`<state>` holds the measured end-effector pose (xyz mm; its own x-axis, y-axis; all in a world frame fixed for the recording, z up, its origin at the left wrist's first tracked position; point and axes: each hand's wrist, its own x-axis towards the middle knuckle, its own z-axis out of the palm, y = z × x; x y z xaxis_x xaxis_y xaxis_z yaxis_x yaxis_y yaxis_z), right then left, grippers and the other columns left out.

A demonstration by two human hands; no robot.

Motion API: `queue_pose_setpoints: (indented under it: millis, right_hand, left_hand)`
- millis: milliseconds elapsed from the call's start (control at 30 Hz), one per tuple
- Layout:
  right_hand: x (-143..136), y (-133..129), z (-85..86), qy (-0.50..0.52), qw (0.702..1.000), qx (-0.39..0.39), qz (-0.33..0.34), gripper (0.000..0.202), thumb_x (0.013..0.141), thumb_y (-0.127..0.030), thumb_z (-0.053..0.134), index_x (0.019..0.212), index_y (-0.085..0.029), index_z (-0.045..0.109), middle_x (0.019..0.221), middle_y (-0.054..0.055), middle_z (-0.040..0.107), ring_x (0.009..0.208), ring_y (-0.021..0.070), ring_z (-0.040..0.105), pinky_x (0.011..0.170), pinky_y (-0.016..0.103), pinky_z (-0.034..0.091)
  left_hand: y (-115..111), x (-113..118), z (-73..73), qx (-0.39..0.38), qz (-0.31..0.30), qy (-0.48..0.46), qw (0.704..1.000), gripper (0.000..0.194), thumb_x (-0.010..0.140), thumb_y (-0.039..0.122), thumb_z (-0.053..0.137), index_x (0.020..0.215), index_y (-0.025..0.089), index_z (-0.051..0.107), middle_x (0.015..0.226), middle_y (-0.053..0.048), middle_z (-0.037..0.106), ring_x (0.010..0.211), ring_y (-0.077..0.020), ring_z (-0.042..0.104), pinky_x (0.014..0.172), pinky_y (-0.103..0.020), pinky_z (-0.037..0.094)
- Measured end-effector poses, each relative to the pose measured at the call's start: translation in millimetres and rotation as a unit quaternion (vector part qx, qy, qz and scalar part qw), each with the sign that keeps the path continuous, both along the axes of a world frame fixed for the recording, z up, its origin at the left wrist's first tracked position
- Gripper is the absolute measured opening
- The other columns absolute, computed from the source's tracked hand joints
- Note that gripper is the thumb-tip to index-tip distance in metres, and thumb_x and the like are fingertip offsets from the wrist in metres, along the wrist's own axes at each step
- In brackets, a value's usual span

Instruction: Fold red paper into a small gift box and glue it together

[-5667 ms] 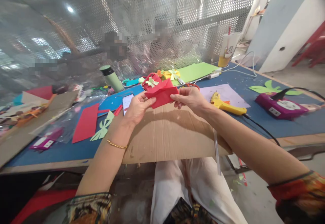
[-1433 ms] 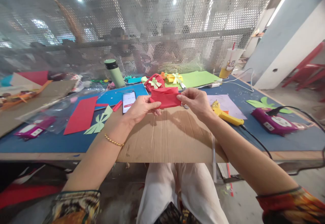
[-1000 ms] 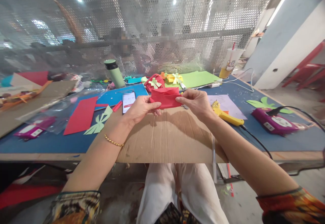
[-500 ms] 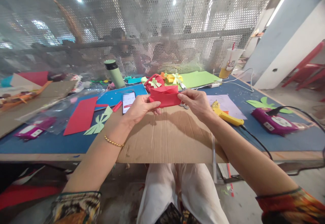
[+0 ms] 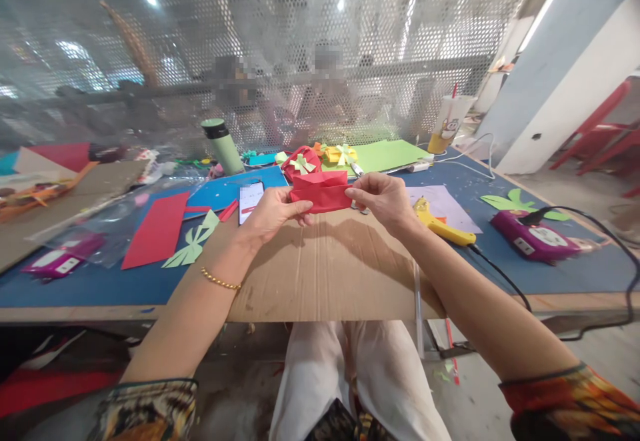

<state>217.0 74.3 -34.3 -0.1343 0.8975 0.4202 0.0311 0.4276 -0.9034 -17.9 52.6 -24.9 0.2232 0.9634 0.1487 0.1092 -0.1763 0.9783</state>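
A folded piece of red paper (image 5: 323,194), shaped like a small open pouch, is held up above the cardboard sheet (image 5: 320,274). My left hand (image 5: 283,213) pinches its left end, thumb on the near face. At the right end, my right hand (image 5: 380,199) grips the paper between thumb and fingertips. Just behind it lie a red paper piece with a pale green bow (image 5: 303,163) and a yellow one with a similar bow (image 5: 341,155). Some grey metal, partly hidden, shows beneath my right fingers.
To the right are a yellow glue gun (image 5: 445,224), a purple power strip (image 5: 533,235) with a black cord, and a drink cup (image 5: 450,124). On the left lie a phone (image 5: 250,199), red paper (image 5: 156,231) and green cutouts (image 5: 193,246). A green tumbler (image 5: 223,146) stands behind.
Both hands keep the same grip on the red paper, which has barely moved. The whole view has shifted slightly, with things appearing a little further left.
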Motion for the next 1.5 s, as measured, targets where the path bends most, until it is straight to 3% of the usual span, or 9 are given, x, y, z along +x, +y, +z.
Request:
queue_pose_setpoints:
  millis: [300, 600, 967, 1100, 1200, 1267, 1333, 1433, 1500]
  right_hand:
    - [-1, 3, -6.8, -0.009, 1.000, 0.013, -0.015, 0.039, 0.065, -0.052, 0.086, 0.079, -0.021, 0.066, 0.065, 0.000, 0.065, 0.060, 0.0134, 0.056, 0.053, 0.028, 0.042]
    - [0, 3, -11.0, -0.093, 0.992, 0.060, -0.054, 0.018, 0.074, -0.035, 0.078, 0.077, -0.020, 0.068, 0.070, 0.000, 0.068, 0.064, 0.0126, 0.056, 0.060, 0.029, 0.044]
    - [1, 2, -9.9, -0.123, 0.986, 0.105, -0.041, 0.016, 0.081, -0.032, 0.077, 0.079, -0.021, 0.065, 0.071, -0.002, 0.062, 0.063, 0.0122, 0.051, 0.062, 0.029, 0.041]
    - [2, 2, -8.0, -0.147, 0.976, 0.147, -0.063, 0.017, 0.080, -0.033, 0.080, 0.083, -0.021, 0.068, 0.074, -0.002, 0.059, 0.067, 0.0130, 0.051, 0.066, 0.030, 0.042]
    - [3, 3, -5.9, -0.132, 0.979, 0.133, -0.082, 0.022, 0.076, -0.036, 0.083, 0.084, -0.021, 0.068, 0.083, 0.001, 0.064, 0.072, 0.0141, 0.055, 0.070, 0.032, 0.046]
    - [3, 3, -4.6, -0.101, 0.988, 0.097, -0.061, 0.027, 0.075, -0.039, 0.083, 0.089, -0.020, 0.069, 0.091, 0.004, 0.069, 0.076, 0.0153, 0.060, 0.072, 0.032, 0.049]
    - [4, 3, -3.8, -0.066, 0.997, 0.047, 0.009, 0.032, 0.078, -0.044, 0.081, 0.096, -0.019, 0.071, 0.096, 0.006, 0.073, 0.079, 0.0161, 0.065, 0.072, 0.032, 0.052]
    - [3, 2, -3.7, -0.033, 0.994, -0.014, 0.104, 0.037, 0.079, -0.052, 0.081, 0.091, -0.018, 0.073, 0.086, 0.005, 0.074, 0.074, 0.0147, 0.066, 0.068, 0.030, 0.054]
    - [2, 1, -4.3, -0.016, 0.992, -0.033, 0.117, 0.041, 0.073, -0.055, 0.087, 0.080, -0.018, 0.071, 0.076, 0.002, 0.071, 0.068, 0.0130, 0.064, 0.064, 0.028, 0.055]
  left_hand:
    - [2, -3, 0.5, 0.006, 0.015, -0.002, 1.000, 0.029, 0.070, 0.032, 0.092, 0.083, 0.013, 0.074, 0.061, -0.004, 0.073, 0.056, -0.0148, 0.068, 0.060, -0.027, 0.055]
    - [4, -4, -0.6, 0.006, 0.010, 0.006, 1.000, 0.029, 0.068, 0.032, 0.091, 0.085, 0.014, 0.076, 0.063, -0.004, 0.075, 0.058, -0.0155, 0.069, 0.061, -0.027, 0.056]
    - [5, -4, -2.0, 0.014, 0.012, 0.003, 1.000, 0.033, 0.068, 0.033, 0.092, 0.090, 0.014, 0.077, 0.066, -0.003, 0.075, 0.059, -0.0157, 0.070, 0.062, -0.028, 0.058]
    - [6, -4, -2.1, 0.009, 0.016, -0.024, 1.000, 0.039, 0.065, 0.034, 0.095, 0.092, 0.012, 0.077, 0.069, -0.004, 0.076, 0.058, -0.0151, 0.070, 0.061, -0.027, 0.058]
    - [5, -4, -1.3, 0.005, 0.007, -0.027, 1.000, 0.039, 0.065, 0.034, 0.095, 0.092, 0.012, 0.077, 0.070, -0.004, 0.076, 0.058, -0.0152, 0.070, 0.061, -0.028, 0.058]
    - [4, -4, -0.4, 0.004, -0.001, -0.027, 1.000, 0.040, 0.065, 0.034, 0.095, 0.093, 0.012, 0.077, 0.070, -0.004, 0.076, 0.058, -0.0152, 0.070, 0.061, -0.028, 0.058]
    - [4, -4, 0.3, 0.003, -0.011, -0.025, 1.000, 0.040, 0.065, 0.034, 0.095, 0.093, 0.012, 0.077, 0.068, -0.004, 0.075, 0.058, -0.0151, 0.070, 0.061, -0.028, 0.058]
    - [4, -4, -0.2, 0.001, -0.009, -0.016, 1.000, 0.039, 0.066, 0.036, 0.095, 0.090, 0.012, 0.076, 0.063, -0.004, 0.074, 0.057, -0.0152, 0.069, 0.060, -0.027, 0.057]
    - [3, -4, -1.2, -0.003, -0.002, -0.011, 1.000, 0.039, 0.066, 0.038, 0.094, 0.087, 0.012, 0.074, 0.061, -0.004, 0.074, 0.056, -0.0157, 0.069, 0.058, -0.027, 0.056]
